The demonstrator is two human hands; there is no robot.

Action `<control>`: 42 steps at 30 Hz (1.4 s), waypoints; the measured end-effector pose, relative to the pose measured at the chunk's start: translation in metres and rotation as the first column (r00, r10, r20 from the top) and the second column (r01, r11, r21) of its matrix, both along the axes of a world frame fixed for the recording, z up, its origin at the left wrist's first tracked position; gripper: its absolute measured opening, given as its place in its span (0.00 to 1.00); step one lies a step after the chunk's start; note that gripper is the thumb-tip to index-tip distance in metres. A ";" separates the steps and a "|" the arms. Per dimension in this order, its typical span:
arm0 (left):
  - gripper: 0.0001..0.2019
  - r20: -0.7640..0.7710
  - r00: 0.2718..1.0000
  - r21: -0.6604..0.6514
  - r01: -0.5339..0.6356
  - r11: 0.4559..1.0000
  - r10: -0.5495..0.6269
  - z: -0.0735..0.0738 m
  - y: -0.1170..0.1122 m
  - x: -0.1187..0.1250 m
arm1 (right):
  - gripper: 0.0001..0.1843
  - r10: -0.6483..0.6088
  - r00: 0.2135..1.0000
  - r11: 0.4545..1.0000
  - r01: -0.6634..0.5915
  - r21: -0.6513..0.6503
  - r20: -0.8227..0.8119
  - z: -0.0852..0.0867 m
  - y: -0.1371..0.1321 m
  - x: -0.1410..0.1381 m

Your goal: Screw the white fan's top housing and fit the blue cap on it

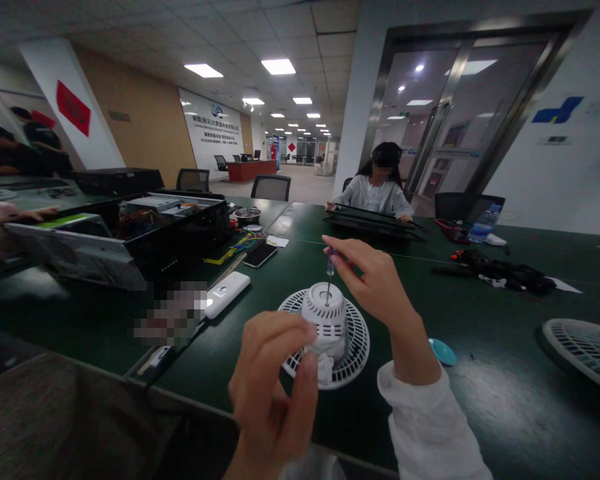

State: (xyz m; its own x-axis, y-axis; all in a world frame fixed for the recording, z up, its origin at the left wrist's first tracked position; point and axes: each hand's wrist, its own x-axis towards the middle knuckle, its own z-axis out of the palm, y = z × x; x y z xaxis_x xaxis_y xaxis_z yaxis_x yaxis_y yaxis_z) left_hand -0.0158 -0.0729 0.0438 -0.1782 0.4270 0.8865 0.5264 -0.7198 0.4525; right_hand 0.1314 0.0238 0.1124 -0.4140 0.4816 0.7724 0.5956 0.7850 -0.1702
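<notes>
Holding one screwdriver (331, 267) upright, tip in one white motor housing (325, 313); right hand (375, 287) pinched on the handle, left hand (273, 393) clamped on the housing.
Housing sits on one of two fan guards (355, 353); second guard (585, 353) lies at 3 o'clock.

We look out over a long dark green workbench (500, 413) into a wide office hall; square ceiling lights (278, 67) run in rows across the tiled ceiling (325, 27); to our right stand steel-framed glass doors (460, 113) in a white wall (555, 173) with a blue logo (557, 110); to our left, a white pillar (73, 107) bearing a red diamond sign (73, 107) meets a tan panelled wall (140, 127). Far ahead — past a black office chair (270, 189) and across the pale floor (300, 190) — stands a red reception desk (245, 171) before a white logo wall (209, 127); windows (300, 151) glow at the far end.
</notes>
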 end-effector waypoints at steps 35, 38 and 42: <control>0.32 0.205 0.764 -0.520 0.615 0.593 -0.612 -0.056 0.125 -0.003 | 0.09 -0.055 0.998 0.998 0.054 0.045 0.030 0.000 -0.002 -0.005; 0.32 0.201 0.768 -0.514 0.611 0.602 -0.608 -0.055 0.124 -0.004 | 0.12 0.029 1.000 0.999 -0.029 -0.026 0.007 0.000 -0.004 -0.004; 0.31 0.186 0.778 -0.522 0.596 0.610 -0.601 -0.052 0.122 -0.004 | 0.14 0.097 0.995 0.994 -0.097 -0.053 -0.017 0.003 -0.009 -0.001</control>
State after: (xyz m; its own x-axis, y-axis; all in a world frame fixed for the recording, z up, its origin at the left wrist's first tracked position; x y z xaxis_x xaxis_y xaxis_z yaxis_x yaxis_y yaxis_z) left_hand -0.0198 0.0496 -0.0081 0.2933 0.8258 0.4817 0.0709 -0.5213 0.8504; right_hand 0.1303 0.0147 0.1157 -0.4495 0.4810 0.7527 0.5143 0.8283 -0.2222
